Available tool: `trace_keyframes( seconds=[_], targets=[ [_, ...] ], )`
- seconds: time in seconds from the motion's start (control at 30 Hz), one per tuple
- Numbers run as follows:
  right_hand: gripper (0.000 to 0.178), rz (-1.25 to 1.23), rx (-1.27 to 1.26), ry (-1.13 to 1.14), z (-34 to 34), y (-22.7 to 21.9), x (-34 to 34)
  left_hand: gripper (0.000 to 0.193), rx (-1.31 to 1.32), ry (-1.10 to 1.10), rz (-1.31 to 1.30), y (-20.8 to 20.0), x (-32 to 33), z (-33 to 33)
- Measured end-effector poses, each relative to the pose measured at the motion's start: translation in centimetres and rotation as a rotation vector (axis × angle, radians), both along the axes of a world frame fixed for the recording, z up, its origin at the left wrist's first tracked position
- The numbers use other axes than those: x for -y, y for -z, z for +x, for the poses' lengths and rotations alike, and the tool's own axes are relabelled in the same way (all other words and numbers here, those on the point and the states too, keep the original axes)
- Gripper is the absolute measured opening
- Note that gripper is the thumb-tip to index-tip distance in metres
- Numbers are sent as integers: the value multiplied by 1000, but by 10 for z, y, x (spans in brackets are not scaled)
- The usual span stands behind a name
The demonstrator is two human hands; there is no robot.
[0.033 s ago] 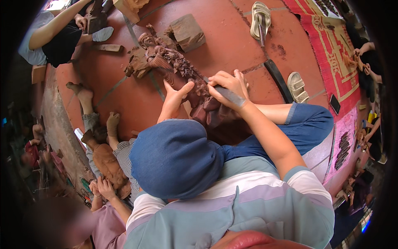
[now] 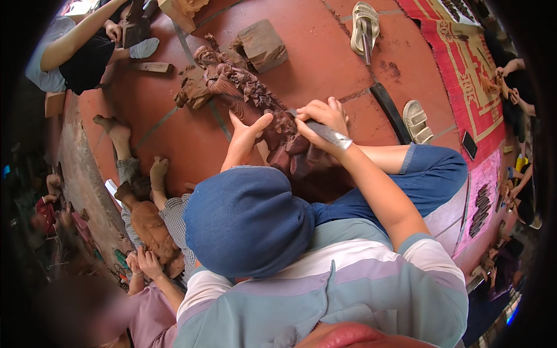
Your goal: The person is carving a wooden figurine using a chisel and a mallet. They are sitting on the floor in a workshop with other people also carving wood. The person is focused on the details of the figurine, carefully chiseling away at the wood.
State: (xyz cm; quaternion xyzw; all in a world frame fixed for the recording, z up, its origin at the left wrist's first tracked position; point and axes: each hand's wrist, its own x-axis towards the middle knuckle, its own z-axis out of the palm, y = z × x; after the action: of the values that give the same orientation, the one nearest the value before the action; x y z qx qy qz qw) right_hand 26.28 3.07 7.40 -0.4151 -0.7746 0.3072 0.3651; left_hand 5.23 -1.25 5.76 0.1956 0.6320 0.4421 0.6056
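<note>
A dark reddish-brown carved wooden statue (image 2: 223,87) lies slanting away from me, its lower end near my lap and its far end by some wood blocks. My left hand (image 2: 246,136) braces its near left side, thumb and a finger spread; the other fingers are hidden. In my right hand (image 2: 325,119), closed, is a flat grey metal strip (image 2: 331,135) that looks like a scraper or blade. Its far end meets the right side of the carving, while the shiny near end sticks out over my wrist.
Beyond the statue sits a rough wood block (image 2: 262,46). To the right are sandals (image 2: 416,122), a long dark-handled tool (image 2: 389,110), a phone (image 2: 469,145) and a red patterned mat (image 2: 455,87). At left, another person's hands (image 2: 145,262) hold a brown carving (image 2: 154,229).
My right hand and the metal strip have shifted slightly to the right, and the strip's near end now catches more light. My left hand and the statue look nearly unmoved.
</note>
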Motion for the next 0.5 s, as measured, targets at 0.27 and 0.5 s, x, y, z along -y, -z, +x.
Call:
trace_keyframes(
  seconds=[0.27,0.5],
  targets=[
    [8,-44,-110,35,-4,-4,8,108,79,-121,73,-8,6,6],
    [15,-69,-200,-31,-6,12,12,106,89,-100,48,-20,3,9]
  ],
)
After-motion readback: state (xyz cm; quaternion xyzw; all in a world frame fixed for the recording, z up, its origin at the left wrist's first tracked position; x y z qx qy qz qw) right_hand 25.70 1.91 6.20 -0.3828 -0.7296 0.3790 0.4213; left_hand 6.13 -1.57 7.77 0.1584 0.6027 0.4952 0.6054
